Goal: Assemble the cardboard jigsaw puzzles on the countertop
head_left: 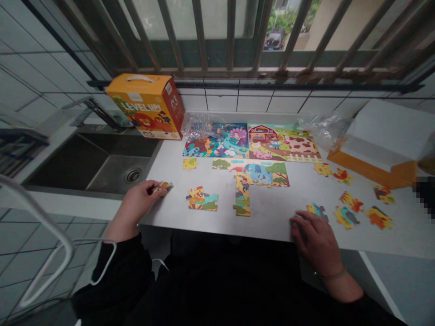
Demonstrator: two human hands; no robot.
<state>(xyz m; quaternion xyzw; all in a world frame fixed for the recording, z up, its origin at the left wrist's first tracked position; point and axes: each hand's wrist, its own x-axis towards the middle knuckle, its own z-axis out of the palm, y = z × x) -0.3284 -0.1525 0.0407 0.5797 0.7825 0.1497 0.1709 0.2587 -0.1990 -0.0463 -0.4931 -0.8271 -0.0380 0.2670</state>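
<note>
At the counter's left, beside the sink, my left hand (139,201) pinches a jigsaw puzzle piece (165,186) between thumb and fingers. Near the front edge on the right, my right hand (316,240) lies on the counter, fingers loosely bent and apart, with nothing visibly in it. Just past its fingertips is a yellow and teal puzzle piece (316,209), partly hidden by the hand. In the middle, a joined strip with an elephant (256,172) has a vertical column of pieces (242,199) below it. A smaller joined cluster (204,201) lies to the left.
Finished farm (285,142) and night-forest (217,145) puzzles lie at the back. Several loose pieces (346,217) are on the right, one (190,163) on the left. An orange box (146,106), crinkled plastic (321,129), an open box (377,149) and a sink (102,158) surround them.
</note>
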